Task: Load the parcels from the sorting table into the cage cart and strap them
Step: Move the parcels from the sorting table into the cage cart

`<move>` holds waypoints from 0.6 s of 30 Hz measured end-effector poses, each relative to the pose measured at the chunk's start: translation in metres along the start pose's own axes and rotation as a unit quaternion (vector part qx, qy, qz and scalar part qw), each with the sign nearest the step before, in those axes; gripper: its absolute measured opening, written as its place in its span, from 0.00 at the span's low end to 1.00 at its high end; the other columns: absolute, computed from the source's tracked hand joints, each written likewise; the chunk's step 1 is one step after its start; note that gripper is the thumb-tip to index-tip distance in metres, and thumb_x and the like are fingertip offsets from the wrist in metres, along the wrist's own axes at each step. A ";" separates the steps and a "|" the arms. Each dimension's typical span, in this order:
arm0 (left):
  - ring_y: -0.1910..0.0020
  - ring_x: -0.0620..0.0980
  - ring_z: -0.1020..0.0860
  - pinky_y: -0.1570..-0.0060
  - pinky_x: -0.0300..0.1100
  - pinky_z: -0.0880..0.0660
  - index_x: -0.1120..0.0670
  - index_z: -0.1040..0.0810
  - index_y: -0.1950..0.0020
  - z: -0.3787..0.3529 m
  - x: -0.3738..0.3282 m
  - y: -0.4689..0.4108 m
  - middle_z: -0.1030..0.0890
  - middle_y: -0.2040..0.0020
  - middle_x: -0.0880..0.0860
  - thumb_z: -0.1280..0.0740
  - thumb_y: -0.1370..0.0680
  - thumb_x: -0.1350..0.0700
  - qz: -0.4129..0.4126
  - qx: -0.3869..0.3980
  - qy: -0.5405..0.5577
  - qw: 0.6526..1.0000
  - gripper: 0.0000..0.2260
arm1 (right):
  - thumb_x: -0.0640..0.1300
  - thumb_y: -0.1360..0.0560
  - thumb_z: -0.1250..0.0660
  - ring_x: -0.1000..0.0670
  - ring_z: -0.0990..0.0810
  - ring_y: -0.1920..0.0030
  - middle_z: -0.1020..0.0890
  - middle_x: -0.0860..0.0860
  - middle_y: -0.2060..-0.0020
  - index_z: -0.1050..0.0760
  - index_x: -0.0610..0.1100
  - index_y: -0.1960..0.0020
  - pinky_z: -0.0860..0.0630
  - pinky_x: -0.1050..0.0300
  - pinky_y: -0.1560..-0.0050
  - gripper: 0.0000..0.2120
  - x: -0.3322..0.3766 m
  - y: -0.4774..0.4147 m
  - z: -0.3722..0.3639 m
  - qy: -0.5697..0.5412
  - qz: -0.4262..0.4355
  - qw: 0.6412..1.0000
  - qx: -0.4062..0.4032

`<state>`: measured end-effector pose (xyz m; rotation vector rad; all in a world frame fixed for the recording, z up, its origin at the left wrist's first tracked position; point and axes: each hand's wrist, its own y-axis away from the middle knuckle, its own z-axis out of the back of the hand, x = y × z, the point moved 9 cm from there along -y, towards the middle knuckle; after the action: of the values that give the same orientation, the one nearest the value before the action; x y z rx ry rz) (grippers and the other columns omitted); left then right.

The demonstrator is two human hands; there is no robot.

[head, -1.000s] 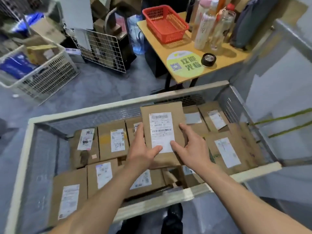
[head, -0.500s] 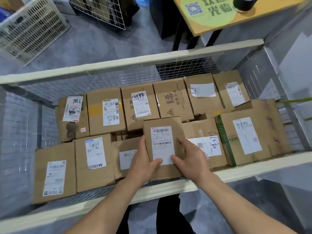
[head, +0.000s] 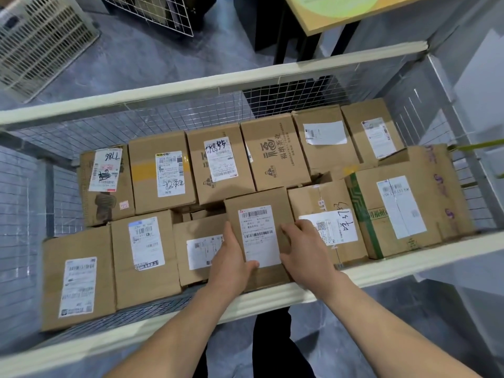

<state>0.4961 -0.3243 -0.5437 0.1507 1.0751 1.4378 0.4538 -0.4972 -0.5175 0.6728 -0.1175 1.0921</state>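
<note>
Even, soft indoor light; wide-angle bending and blur at edges

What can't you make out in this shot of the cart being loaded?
All in the head view:
- Under the parcel in both hands: hidden by the parcel, the left hand and the right hand.
- Lower layers in the cart: covered by the top boxes.
- Label print: too small.
- Table: cut off by the top edge.

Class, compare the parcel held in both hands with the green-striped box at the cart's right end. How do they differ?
The held parcel is narrower than the green-striped box. The left hand and right hand grip the held parcel; the green-striped box lies untouched. Both are brown cardboard with white labels.
</note>
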 end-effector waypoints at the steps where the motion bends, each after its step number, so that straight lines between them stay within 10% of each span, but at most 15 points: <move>1: 0.45 0.54 0.21 0.49 0.46 0.24 0.50 0.60 0.21 0.000 0.000 -0.001 0.22 0.38 0.55 0.25 0.27 0.57 0.000 0.000 -0.016 1.000 0.49 | 0.39 0.31 0.30 0.41 0.26 0.44 0.28 0.44 0.44 0.25 0.45 0.36 0.26 0.51 0.46 0.24 0.000 -0.001 0.000 -0.002 -0.003 1.000 0.003; 18: 0.40 0.53 0.28 0.49 0.48 0.24 0.56 0.41 0.29 0.038 -0.037 0.012 0.32 0.34 0.54 0.27 0.27 0.50 -0.074 0.008 -0.204 0.976 0.33 | 0.45 0.26 0.36 0.43 0.27 0.44 0.28 0.47 0.44 0.37 0.49 0.29 0.27 0.51 0.52 0.26 0.012 0.016 0.013 0.054 -0.023 0.994 0.091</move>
<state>0.5203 -0.3340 -0.4961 0.3533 0.7440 1.1972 0.4485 -0.4906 -0.4949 0.7751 0.0912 1.1006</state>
